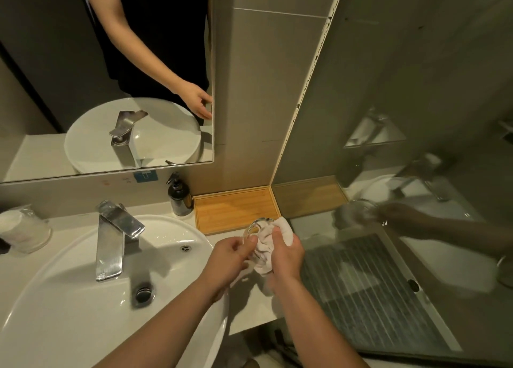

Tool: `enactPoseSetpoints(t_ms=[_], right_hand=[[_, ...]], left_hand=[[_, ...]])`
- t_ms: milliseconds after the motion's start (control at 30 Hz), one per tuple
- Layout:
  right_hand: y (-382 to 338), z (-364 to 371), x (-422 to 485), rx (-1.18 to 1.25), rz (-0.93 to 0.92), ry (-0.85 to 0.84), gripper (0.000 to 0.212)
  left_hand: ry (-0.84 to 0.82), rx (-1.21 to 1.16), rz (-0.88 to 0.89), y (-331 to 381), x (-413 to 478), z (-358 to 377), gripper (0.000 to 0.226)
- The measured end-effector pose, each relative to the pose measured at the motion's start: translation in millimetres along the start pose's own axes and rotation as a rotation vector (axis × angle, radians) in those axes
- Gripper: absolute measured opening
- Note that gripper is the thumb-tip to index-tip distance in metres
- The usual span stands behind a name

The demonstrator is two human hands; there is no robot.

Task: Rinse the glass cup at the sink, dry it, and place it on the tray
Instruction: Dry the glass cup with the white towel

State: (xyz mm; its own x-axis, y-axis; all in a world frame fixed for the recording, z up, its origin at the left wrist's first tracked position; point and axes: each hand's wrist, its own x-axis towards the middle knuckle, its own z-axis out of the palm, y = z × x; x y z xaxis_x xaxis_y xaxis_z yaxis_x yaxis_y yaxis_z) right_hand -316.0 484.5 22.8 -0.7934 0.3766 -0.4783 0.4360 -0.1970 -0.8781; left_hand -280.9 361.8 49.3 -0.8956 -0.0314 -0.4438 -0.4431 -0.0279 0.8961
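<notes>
Two hands, left hand (231, 252) gripping glass cup (254, 228), mouth facing tray (236, 209)

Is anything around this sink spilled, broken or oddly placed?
Nothing stands out. The glass cup is held in the left hand while the right hand works a white cloth over it. The wooden tray sits squarely in the corner, the soap bottle stands upright, and no spill shows.
</notes>
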Motion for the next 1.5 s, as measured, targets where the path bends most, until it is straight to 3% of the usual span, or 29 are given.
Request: enactPoseSetpoints(t_ms=[133,233,333,533,767,900,1067,1200,1300,1367,1500], right_hand=[[-12,-5,6,-0.019,0.030,-0.036,0.021],[-22,-9,6,-0.069,0.069,-0.099,0.015],[-28,-12,6,-0.124,0.115,-0.137,0.012],[-35,-12,6,-0.164,0.248,-0.194,0.026],[-30,-13,7,0.137,0.358,-0.209,0.052],[-34,-21,1,0.179,0.183,-0.190,0.049],[-46,-24,-20,0.008,-0.122,-0.185,0.050],[-43,-25,-30,-0.067,-0.367,-0.148,0.066],[-32,-21,-28,-0.164,-0.476,-0.155,0.056],[-27,-17,-30,-0.258,-0.526,-0.237,0.046],[-18,-13,-38,-0.370,-0.595,-0.502,0.048]], left_hand=[[0.001,0.705,0.548,-1,6,-24,0.062],[-0.081,1.030,0.848,0,10,-35,0.040],[-0.093,1.093,0.926,5,12,-35,0.026],[-0.175,1.001,0.821,10,12,-34,0.016],[-0.127,0.818,0.632,11,6,-34,0.011],[-0.053,0.583,0.433,16,0,-30,0.019],[0.048,0.296,0.243,19,-1,-26,0.014],[0.131,0.080,0.148,20,1,-23,0.015],[0.159,-0.026,0.112,22,2,-21,0.013],[0.155,-0.093,0.096,26,0,-16,0.012],[0.119,-0.181,0.079,31,-4,-9,0.013]])
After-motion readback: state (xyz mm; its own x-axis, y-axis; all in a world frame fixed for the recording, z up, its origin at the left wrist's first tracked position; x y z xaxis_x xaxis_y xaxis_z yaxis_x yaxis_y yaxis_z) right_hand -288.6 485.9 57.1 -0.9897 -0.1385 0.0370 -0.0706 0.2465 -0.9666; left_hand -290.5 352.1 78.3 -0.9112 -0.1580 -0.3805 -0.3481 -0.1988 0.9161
